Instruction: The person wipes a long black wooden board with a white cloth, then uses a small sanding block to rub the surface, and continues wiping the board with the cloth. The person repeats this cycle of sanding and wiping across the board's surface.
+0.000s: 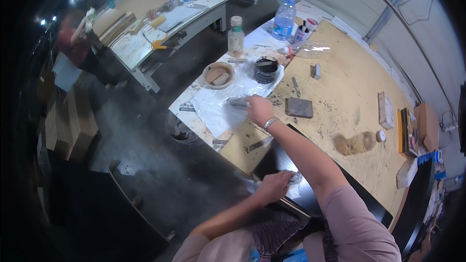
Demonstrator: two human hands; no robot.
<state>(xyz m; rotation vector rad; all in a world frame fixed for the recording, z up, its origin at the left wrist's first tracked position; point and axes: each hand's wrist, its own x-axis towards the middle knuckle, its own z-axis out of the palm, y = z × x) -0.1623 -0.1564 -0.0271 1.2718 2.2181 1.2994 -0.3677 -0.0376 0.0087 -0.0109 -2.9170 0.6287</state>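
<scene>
My right hand (260, 110) reaches over the table's left part, fingers closed round a short flat grey tool (237, 102), blurred, its kind unclear. Beneath that tool lies a clear plastic sheet (209, 111). Just beyond stand an open can of black stuff (265, 70) and a round tan tub (218, 75) with a block-like piece inside. My left hand (275, 187) rests on a glossy black board (335, 191) near the table's front edge. Its fingers are closed on a crumpled whitish wad (294, 178), cloth or plastic.
A grey block (299, 107) and a clear bottle on its side (361, 143) lie on the tan board (359, 92). Upright at the back are a capped bottle (236, 37) and a blue-tinted jug (284, 19). Another person (77, 43) stands by a second table at far left.
</scene>
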